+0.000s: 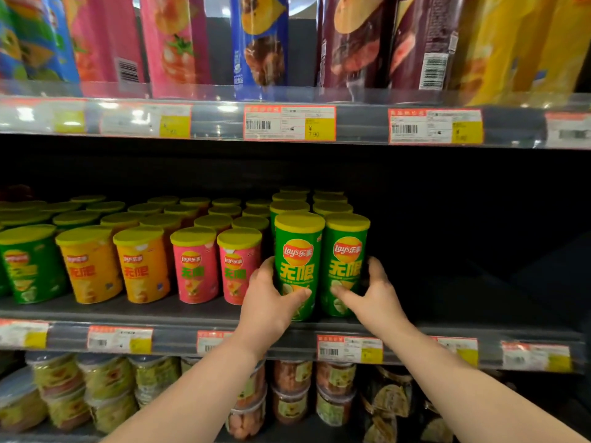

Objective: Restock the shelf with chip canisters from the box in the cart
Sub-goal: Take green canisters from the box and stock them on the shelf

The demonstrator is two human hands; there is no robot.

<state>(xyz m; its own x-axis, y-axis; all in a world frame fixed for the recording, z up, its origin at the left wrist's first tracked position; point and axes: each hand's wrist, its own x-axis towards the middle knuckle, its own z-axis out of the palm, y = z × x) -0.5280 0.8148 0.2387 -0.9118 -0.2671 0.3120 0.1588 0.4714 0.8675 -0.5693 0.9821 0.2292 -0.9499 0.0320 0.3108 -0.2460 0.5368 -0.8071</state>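
Note:
Two green chip canisters with yellow lids stand side by side at the front of the middle shelf [179,314]. My left hand [271,298] wraps the left green canister [299,251] low on its side. My right hand [377,295] wraps the right green canister [347,251] the same way. Behind them, more green canisters [331,207] run back in two rows. The box and the cart are out of view.
Left of my hands stand rows of pink canisters [195,266], orange canisters [144,266] and another green one [28,266]. The shelf space to the right [463,282] is dark and bare. Tall chip tubes [259,43] fill the shelf above; clear tubs [291,391] sit below.

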